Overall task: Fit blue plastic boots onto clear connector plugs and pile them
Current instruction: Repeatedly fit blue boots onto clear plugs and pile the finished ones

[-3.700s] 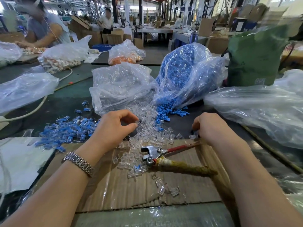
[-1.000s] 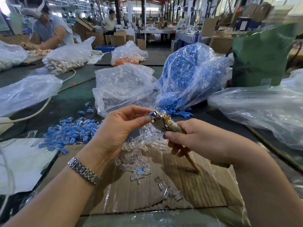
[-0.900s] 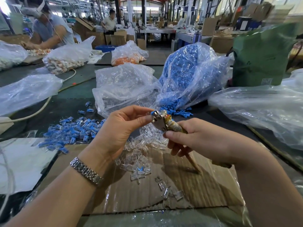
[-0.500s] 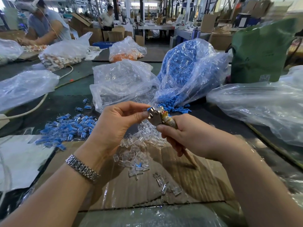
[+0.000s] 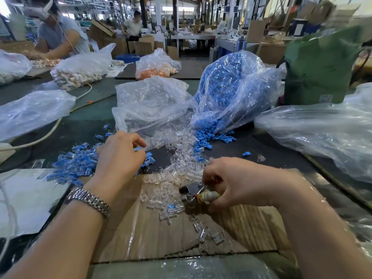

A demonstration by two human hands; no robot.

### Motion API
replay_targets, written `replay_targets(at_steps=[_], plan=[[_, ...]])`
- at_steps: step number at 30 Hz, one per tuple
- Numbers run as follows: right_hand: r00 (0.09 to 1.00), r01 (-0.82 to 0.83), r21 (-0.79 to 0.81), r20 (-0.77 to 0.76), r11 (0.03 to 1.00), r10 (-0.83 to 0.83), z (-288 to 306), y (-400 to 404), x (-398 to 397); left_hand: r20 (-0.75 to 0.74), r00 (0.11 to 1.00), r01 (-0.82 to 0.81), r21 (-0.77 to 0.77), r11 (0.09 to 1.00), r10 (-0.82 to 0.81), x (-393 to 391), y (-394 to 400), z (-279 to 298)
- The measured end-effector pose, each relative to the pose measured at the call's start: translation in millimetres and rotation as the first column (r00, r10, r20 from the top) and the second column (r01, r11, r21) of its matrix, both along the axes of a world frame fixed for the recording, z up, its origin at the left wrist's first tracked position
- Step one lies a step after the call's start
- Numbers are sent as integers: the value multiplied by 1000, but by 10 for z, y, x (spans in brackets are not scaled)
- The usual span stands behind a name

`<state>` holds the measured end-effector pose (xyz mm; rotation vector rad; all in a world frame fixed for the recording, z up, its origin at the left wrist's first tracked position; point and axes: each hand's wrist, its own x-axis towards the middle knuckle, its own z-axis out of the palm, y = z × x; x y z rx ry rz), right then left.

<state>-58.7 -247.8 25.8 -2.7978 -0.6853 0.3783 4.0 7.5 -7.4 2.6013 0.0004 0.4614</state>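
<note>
Two hands at work: the left hand (image 5: pixel 120 156), fingers loosely curled, reaches over the finished pile (image 5: pixel 74 166) while the right hand (image 5: pixel 231 184) grips pliers (image 5: pixel 193 196), whose swing could scatter the loose clear plugs (image 5: pixel 177 168).

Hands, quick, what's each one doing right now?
Left hand: over the finished pile, fingers curled; whether it holds anything cannot be told.
Right hand: gripping the pliers.

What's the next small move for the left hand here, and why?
Probably draw the left hand back toward the loose clear plugs to pick one up. It sits over the finished blue pile, apparently dropping one off, while the right hand grips the pliers low over the cardboard.
</note>
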Motion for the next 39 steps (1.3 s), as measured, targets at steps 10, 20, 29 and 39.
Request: replay_targets(at_steps=[10, 20, 29, 39], plan=[[990, 141, 167, -34, 976, -138, 17, -67, 36, -101, 959, 279, 199, 939, -264, 156, -361, -52], [905, 380, 172, 136, 909, -404, -35, -223, 295, -35, 960, 281, 155, 947, -279, 210, -440, -95], [861, 414, 96, 280, 905, -424, -71, -8, 824, -53, 967, 233, -220, 947, -250, 173, -358, 20], [897, 383, 13, 232, 923, -376, -226, 100, 880, -207, 913, 104, -717, 690, -352, 106, -276, 25]])
